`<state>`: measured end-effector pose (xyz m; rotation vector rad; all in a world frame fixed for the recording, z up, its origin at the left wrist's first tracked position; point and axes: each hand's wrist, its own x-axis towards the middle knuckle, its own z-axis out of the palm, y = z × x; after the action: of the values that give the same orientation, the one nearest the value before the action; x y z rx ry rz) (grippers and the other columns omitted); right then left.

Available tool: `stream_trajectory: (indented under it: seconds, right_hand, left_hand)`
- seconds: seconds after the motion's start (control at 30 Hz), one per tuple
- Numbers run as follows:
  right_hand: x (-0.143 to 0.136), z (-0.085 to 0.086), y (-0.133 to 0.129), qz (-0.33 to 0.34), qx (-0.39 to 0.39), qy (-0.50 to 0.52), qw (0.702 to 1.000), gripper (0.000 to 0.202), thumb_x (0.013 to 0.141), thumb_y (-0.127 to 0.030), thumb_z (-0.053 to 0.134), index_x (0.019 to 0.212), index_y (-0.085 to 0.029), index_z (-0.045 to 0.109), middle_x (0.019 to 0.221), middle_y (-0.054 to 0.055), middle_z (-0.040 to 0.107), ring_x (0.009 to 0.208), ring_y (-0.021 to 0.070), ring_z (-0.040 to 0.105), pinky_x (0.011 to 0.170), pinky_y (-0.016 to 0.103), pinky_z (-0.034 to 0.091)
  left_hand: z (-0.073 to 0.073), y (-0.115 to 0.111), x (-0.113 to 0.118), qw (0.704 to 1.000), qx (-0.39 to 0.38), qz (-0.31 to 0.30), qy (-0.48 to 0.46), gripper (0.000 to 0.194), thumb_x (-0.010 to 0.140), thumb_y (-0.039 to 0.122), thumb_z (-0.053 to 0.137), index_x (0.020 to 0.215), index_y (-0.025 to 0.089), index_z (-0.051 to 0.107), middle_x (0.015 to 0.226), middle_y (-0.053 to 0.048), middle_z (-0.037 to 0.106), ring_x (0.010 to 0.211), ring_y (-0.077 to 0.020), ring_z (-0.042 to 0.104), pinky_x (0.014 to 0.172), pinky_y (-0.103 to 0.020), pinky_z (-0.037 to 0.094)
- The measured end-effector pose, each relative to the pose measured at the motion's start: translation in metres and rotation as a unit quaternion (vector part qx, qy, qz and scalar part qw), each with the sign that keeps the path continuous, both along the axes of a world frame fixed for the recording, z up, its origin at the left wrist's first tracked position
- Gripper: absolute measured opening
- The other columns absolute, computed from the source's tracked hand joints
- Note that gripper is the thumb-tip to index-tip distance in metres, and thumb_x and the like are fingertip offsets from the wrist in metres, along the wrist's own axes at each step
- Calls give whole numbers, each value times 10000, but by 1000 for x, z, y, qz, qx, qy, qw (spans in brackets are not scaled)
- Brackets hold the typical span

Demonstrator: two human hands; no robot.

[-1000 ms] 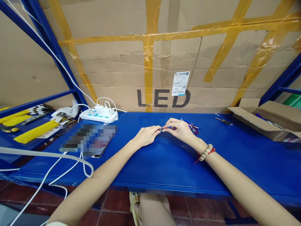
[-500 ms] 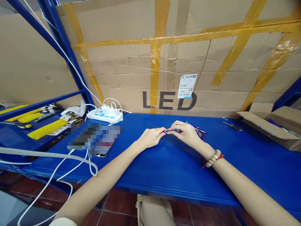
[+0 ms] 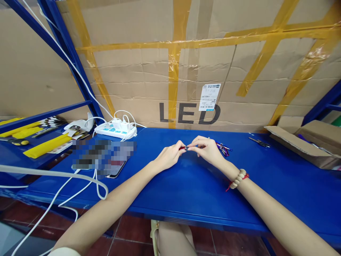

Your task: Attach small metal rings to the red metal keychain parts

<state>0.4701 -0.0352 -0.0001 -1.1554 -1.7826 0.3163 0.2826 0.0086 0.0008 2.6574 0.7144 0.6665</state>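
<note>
My left hand (image 3: 168,156) is closed around a short red pen (image 3: 182,148), and most of its barrel is hidden by the fingers. At the pen's dark, shiny end, the thumb and fingertips of my right hand (image 3: 208,150) pinch together, so the hands nearly meet above the blue table (image 3: 191,188). Just behind my right hand lies a small group of blue and reddish-purple pens (image 3: 224,148), partly covered by the hand.
A white power strip (image 3: 117,131) with plugs and cables stands at the back left, near blurred phones (image 3: 117,170). Dark-handled pliers (image 3: 259,143) lie at the right, before an open cardboard box (image 3: 301,149). A large taped carton (image 3: 138,81) stands behind the table.
More of the red pen shows between my hands now. My left fingers have bent more, and my right fingers have shifted slightly at the pen's end. The view has turned slightly right.
</note>
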Motion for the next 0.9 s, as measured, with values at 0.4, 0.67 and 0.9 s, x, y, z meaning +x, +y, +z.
stream_trajectory:
  seconds: [0.4,0.67,0.9]
  right_hand:
    - [-11,9,-7,-31,-164,110,980,363,603,-490,699,673,-135,667,602,12,566,393,57,407,396,229,291]
    - [-13,8,-7,-16,-248,164,955,414,605,-539,673,621,-131,609,413,-36,450,395,51,347,439,216,233]
    - [-10,8,-5,-20,-183,112,977,382,637,-513,666,700,-136,672,557,17,571,393,62,398,395,215,290]
  left_hand:
    - [-3,-3,3,995,70,9,-70,73,911,246,388,878,187,417,1016,-44,621,927,-196,608,715,-267,470]
    - [-4,2,4,992,100,-25,-71,238,915,208,373,1122,215,490,1135,-22,590,1029,-158,553,887,-285,441]
    - [-3,3,6,997,65,18,-23,261,927,241,324,1116,205,501,1110,-37,593,1021,-167,550,867,-285,447]
